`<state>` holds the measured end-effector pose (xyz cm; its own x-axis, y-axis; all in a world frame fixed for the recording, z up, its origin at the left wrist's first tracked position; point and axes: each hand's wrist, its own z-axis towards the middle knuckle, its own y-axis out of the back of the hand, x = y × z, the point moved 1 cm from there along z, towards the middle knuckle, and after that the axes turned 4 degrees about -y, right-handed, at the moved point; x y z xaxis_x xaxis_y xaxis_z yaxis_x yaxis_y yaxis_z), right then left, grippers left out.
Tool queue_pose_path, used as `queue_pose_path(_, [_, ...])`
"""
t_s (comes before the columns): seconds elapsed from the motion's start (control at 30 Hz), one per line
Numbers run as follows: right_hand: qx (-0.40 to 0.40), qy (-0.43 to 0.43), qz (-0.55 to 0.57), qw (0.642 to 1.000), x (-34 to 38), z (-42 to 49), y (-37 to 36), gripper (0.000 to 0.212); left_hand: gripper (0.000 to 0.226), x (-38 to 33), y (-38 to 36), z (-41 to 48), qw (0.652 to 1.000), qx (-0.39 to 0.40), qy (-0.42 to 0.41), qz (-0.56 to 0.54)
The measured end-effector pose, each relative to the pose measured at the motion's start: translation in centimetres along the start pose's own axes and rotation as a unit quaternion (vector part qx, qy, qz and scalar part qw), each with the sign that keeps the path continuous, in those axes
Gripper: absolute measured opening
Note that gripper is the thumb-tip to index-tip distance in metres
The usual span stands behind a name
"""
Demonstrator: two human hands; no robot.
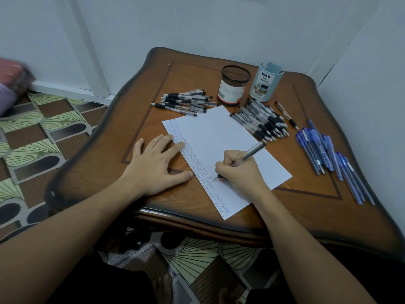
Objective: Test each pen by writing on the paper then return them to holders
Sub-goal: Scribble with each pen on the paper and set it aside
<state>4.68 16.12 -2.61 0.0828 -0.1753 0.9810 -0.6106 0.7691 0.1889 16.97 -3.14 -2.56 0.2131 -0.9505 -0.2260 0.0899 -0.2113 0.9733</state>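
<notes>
In the centre of the frame our right hand pinches a clear pen, its tip touching the paper beside the column of scribbles down the sheet's left edge. Our left hand lies flat, fingers spread, fingertips on that edge. Toward the upper right stand a mesh holder and a blue holder, with loose pens lying near them.
</notes>
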Motion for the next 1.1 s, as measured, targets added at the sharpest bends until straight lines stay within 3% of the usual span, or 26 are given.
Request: queue_pose_path(1.1, [-0.015,-0.004,0.007,1.0,0.36,-0.01,0.17,0.05,0.096,0.02,0.13,0.05,1.0,0.01,-0.004,-0.004])
